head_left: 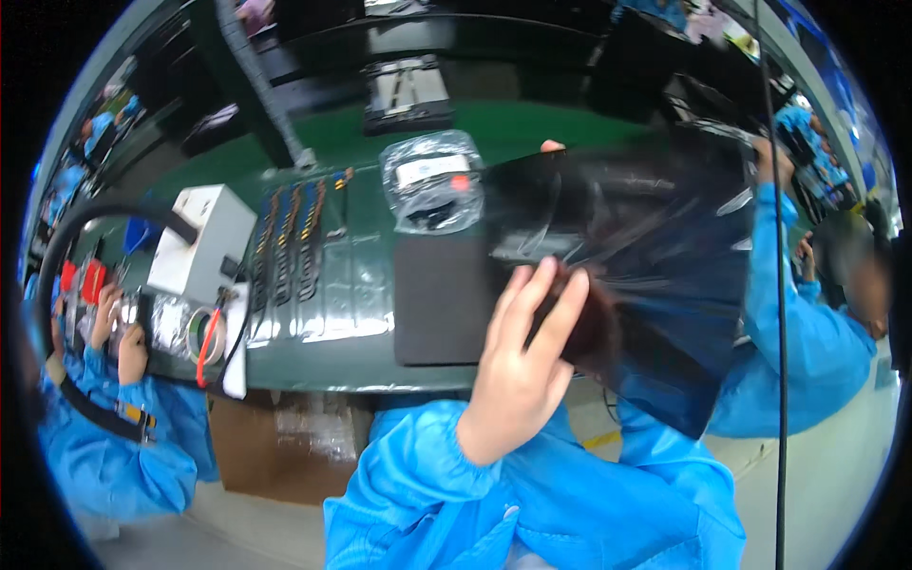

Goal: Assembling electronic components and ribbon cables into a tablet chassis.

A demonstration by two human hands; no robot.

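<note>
My left hand [516, 369] lies with stretched, slightly parted fingers on the near left part of a large, glossy black plastic bag or sheet [655, 256]. The sheet is creased, and its near corner hangs past the table edge over my lap. My right sleeve runs under the sheet, which hides most of that hand. A fingertip [553, 145] shows at the sheet's far edge; whether it is my right hand's I cannot tell. Beside my left hand lies a flat black pad [437, 302], partly covered by the sheet. Beyond it is a clear plastic pouch [434, 180] with a white label and something dark inside.
Several rows of small dark parts [285, 242] lie on the green table [351, 285]. Left of them stand a white box [202, 239] with a black hose and a tape roll [206, 336]. Co-workers sit at both sides. A cardboard box [285, 442] is below the table.
</note>
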